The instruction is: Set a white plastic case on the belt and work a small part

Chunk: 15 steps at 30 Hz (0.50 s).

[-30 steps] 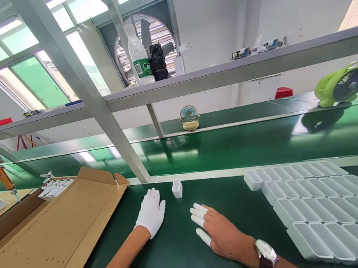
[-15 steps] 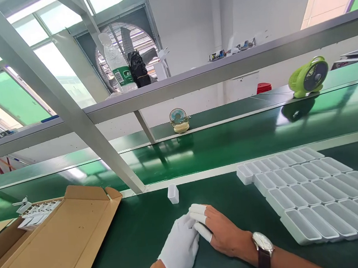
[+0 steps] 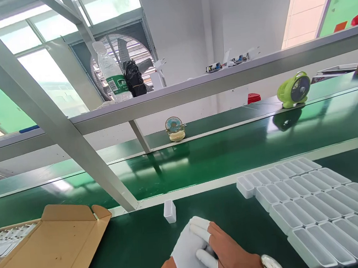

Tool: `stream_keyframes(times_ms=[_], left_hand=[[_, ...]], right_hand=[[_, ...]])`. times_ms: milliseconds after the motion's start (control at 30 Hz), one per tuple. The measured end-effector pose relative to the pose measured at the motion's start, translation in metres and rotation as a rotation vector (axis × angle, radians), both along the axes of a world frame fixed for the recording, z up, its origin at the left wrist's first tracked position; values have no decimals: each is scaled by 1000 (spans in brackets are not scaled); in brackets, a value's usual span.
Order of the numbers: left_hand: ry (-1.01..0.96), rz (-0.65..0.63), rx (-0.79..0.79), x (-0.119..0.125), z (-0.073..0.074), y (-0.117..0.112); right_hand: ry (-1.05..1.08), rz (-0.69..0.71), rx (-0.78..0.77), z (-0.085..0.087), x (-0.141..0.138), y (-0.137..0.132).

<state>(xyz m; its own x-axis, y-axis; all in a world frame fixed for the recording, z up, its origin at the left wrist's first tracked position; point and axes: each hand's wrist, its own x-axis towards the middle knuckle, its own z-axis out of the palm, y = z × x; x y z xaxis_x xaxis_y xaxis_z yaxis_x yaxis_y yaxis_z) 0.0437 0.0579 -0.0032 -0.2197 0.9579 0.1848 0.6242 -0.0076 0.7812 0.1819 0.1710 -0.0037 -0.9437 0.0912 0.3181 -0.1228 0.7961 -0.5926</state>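
Note:
My left hand (image 3: 190,253), in a white glove, is bent over the green work surface at the bottom centre. Its fingers are mostly hidden under my right hand (image 3: 227,248). White covers sit on the fingertips of my right hand, which is closed over the gloved left hand, and a watch is on that wrist. Whether anything small lies between the hands is hidden. Just beyond them stands a small white plastic box (image 3: 170,211). Rows of translucent white rectangular trays (image 3: 312,247) lie to the right.
An opened cardboard carton (image 3: 61,250) with white parts is at the left. Behind the work surface runs a glossy green belt (image 3: 199,161). A slanted metal post (image 3: 91,165) and shelf rail (image 3: 193,83) cross ahead. A small fan (image 3: 175,128) and a green fan (image 3: 293,90) stand beyond.
The view has shifted, moving the carton left and down. My right hand has come further over the gloved left hand, which is now more bent and covered.

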Motion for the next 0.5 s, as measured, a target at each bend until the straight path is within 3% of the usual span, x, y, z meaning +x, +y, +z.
stream_keyframes(times_ms=[67,167,300,400,500], left_hand=[[-42,-11,-24,-3,12,-12],[-306,15,-132,-11,25,-27],[-626,38,-232,-25,30,-35],[-763,-35,-260,-30,29,-31],[-822,-99,-272,-30,32,-25]], right_hand=[[-83,32,-61,11,2,1],[-221,5,-219,16,6,6],[-302,-88,-394,-15,2,13],[-313,-169,-470,-44,-11,17],[-344,-193,-480,-59,-22,19]])
